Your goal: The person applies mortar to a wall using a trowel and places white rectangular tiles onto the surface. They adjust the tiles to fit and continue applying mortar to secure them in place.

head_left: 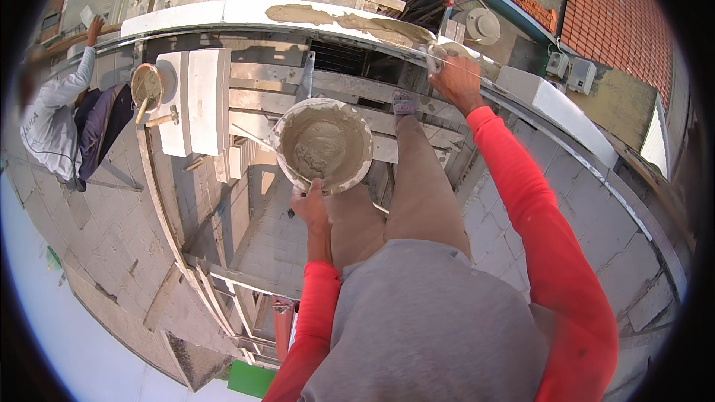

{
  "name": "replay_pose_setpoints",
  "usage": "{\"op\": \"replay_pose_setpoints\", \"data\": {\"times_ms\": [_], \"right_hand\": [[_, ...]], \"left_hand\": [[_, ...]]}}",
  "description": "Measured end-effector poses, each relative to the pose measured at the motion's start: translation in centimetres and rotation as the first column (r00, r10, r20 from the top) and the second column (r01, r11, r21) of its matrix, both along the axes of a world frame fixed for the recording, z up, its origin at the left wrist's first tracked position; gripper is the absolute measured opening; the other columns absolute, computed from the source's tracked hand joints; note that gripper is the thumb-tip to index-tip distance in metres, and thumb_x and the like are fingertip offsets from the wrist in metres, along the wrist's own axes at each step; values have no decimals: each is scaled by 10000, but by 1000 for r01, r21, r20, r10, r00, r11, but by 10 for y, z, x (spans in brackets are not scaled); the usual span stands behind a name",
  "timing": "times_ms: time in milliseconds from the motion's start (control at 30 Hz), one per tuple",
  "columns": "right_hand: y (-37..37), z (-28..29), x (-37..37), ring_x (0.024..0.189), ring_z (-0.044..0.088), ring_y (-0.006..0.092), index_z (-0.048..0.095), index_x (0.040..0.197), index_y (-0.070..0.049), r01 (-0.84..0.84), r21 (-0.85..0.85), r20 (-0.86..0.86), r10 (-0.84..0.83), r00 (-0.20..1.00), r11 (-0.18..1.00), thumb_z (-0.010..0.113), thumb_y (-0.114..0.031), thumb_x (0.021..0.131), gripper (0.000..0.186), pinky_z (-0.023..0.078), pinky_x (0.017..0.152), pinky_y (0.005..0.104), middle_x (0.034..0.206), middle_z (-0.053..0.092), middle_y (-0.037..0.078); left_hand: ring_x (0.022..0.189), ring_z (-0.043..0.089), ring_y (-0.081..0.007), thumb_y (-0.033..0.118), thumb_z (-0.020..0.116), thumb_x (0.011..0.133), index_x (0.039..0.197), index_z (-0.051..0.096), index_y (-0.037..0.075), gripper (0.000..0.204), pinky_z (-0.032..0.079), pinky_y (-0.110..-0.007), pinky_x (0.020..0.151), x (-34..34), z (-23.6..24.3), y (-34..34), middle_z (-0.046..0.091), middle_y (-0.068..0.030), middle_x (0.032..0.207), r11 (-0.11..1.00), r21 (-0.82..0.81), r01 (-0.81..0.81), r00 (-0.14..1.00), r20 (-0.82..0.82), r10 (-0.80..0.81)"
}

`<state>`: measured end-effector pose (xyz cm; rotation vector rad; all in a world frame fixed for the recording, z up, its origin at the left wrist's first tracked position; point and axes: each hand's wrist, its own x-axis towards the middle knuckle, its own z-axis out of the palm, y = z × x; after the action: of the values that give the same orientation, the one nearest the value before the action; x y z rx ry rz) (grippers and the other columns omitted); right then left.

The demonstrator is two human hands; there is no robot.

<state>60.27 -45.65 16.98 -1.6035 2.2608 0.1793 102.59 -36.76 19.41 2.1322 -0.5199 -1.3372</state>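
Note:
My left hand is closed on the near rim of a round, mortar-smeared bucket. Wet grey-brown mortar fills much of it. Ahead to the right, my right hand is closed at the top of the block wall, around something greyish that my fingers mostly hide. Beside that hand, a thin string runs along the wall line. Mortar lies in a long uneven strip on the white block course, reaching almost to my right hand.
Wooden scaffold planks lie under my feet, with gaps between them. White blocks stand stacked left of the bucket, beside a hammer and a second bucket. A co-worker is at far left. Tiled roof rises beyond.

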Motion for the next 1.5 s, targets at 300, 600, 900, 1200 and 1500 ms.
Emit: {"op": "replay_pose_setpoints", "data": {"times_ms": [300,600,900,1200,1500], "right_hand": [[74,34,57,810,718,398,785,970,-86,-190,-6,324,182,929,982,772,-334,809,297,564,756,495,891,722,183],[100,47,87,824,727,334,706,759,-41,-382,3,383,352,854,924,737,-197,782,161,557,748,464,767,709,162],[136,48,10,687,683,390,776,868,20,158,351,755,-379,536,923,723,-298,872,322,541,697,460,786,718,235],[164,41,-65,789,739,392,827,1011,-63,369,-273,320,-277,906,889,744,-353,899,322,575,719,468,887,768,184],[169,6,-69,941,737,386,732,1179,-145,335,-158,-48,-346,937,929,764,-332,846,383,582,790,525,1067,704,161]], "left_hand": [[974,664,-193,-15,732,857,1271,634,-164,451,545,-327,867,-55,10,-29,722,-156,1165,978,-18,210,977,-19,-210],[1122,669,-285,146,795,821,1325,560,-268,693,507,-361,1022,-133,8,-44,710,-252,1248,891,-88,445,891,145,-431],[1047,664,-210,61,767,845,1287,626,-189,527,534,-335,945,-141,6,-27,716,-183,1199,908,-66,414,904,-89,-418],[1023,662,-202,-9,740,869,1310,613,-183,490,540,-327,908,-115,-10,-8,718,-150,1180,922,-31,385,923,0,-385],[957,653,-192,-6,746,872,1270,624,-182,452,536,-310,840,-89,6,-10,713,-144,1135,930,-26,367,929,70,-364]]}}
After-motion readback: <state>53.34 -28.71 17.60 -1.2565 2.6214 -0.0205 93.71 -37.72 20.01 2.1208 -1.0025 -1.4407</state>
